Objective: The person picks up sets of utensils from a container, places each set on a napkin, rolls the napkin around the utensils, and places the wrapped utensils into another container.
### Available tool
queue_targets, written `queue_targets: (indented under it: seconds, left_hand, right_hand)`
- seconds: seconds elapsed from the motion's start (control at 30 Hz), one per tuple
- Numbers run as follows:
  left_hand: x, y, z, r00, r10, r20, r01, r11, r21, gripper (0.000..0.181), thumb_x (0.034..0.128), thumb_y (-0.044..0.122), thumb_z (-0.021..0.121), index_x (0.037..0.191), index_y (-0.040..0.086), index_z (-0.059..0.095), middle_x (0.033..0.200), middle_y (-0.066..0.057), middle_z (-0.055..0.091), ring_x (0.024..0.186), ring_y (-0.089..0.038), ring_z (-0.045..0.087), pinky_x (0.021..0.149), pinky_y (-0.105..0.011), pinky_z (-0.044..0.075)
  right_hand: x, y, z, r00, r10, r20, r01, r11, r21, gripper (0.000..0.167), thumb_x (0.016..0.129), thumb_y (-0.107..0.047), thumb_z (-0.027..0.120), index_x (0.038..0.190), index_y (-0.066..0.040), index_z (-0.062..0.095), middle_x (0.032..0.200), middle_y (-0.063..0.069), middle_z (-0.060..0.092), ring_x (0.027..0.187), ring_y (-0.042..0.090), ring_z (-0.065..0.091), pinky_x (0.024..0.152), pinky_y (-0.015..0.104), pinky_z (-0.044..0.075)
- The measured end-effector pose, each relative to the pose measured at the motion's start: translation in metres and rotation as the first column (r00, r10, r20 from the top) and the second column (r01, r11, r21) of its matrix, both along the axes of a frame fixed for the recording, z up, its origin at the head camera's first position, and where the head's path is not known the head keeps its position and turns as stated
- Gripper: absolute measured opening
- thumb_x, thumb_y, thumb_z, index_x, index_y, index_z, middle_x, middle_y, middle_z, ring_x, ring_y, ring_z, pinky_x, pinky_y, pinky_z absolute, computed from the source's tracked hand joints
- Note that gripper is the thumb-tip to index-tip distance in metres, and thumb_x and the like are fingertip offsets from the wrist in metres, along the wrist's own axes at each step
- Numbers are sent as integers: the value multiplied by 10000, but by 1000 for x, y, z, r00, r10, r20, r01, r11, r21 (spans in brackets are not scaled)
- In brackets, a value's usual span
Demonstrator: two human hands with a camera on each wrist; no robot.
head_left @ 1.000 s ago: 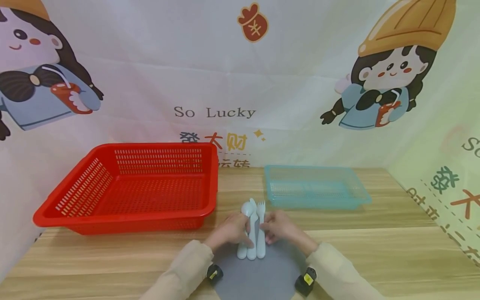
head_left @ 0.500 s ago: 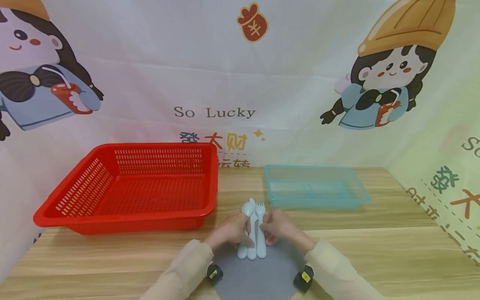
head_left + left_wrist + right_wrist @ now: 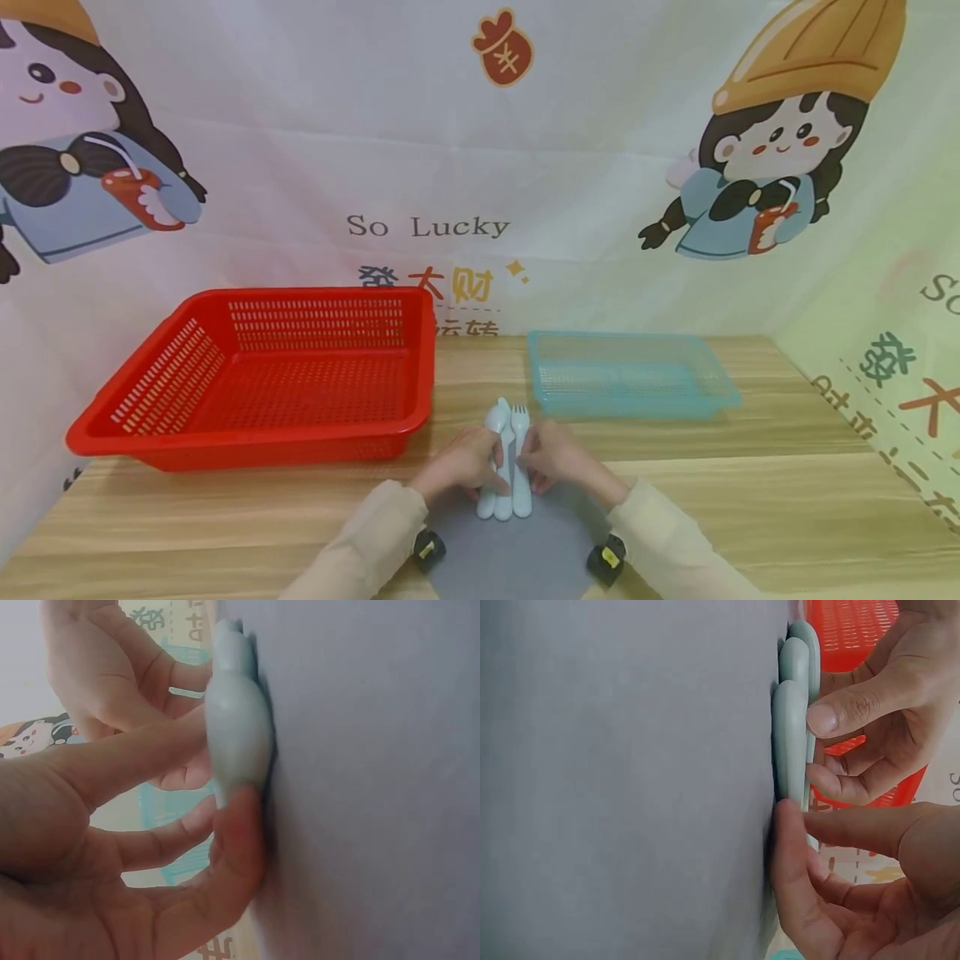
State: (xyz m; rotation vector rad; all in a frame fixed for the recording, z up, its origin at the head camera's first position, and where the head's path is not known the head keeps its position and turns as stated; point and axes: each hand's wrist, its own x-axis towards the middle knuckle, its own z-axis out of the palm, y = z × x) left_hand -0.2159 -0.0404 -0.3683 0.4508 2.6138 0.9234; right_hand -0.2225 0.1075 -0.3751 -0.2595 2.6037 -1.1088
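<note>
A pale spoon [image 3: 495,418], knife [image 3: 503,507] and fork [image 3: 521,421] lie side by side on a grey mat [image 3: 513,558], handles toward me. From the left side, my left hand [image 3: 468,460] grips the spoon and knife handles, its thumb over the knife and a finger curled against the spoon's outer edge. My right hand [image 3: 557,454] pinches the fork between thumb and finger from the right. In the left wrist view the nearest handle [image 3: 240,724] lies low on the mat. Fingers cover the middle of the cutlery.
A large red basket [image 3: 262,446] stands at the left on the wooden table [image 3: 750,500]. Behind and to the right is a shallow translucent blue basket [image 3: 630,410]. A printed cloth [image 3: 600,200] hangs at the back and sides.
The fork has shifted slightly left toward the knife, together with my right hand. The spoon has edged right, so the pieces sit closer together. The left hand has barely moved.
</note>
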Motion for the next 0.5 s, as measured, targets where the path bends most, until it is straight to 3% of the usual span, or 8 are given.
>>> queue_targets:
  seconds: [0.13, 0.2, 0.37, 0.5]
  left_hand:
    - [1, -2, 3, 999, -35, -26, 35, 999, -24, 287, 678, 113, 762, 811, 29, 522, 658, -33, 467, 463, -126, 473, 416, -223, 431]
    - [2, -4, 5, 995, -70, -69, 67, 997, -40, 294, 690, 129, 755, 842, 15, 531, 642, -22, 460, 499, -118, 448, 432, -207, 386]
    - [8, -10, 8, 974, -158, -163, 148, 986, -70, 393, 701, 150, 748, 971, -41, 537, 727, -47, 500, 629, -130, 431, 521, -216, 370]
    - [18, -16, 15, 960, -215, -179, 188, 970, -154, 557, 693, 197, 758, 1126, -48, 508, 950, -106, 552, 805, -172, 484, 696, -279, 443]
  right_hand:
    - [2, 5, 1, 994, 94, -60, -94, 996, 2, 72, 793, 2, 595, 776, 23, 529, 613, 70, 548, 469, 120, 538, 452, 239, 484]
    - [4, 9, 2, 981, 163, -102, -164, 986, -1, 80, 796, -11, 593, 807, 37, 531, 631, 57, 546, 487, 119, 531, 454, 235, 471]
    - [11, 22, 5, 927, 317, -200, -312, 948, 57, 244, 814, -88, 604, 969, 88, 537, 667, 42, 555, 555, 119, 518, 484, 227, 439]
    - [22, 31, 9, 874, 391, -289, -346, 918, 195, 324, 806, -123, 623, 1039, 84, 537, 814, 85, 594, 695, 170, 556, 596, 250, 471]
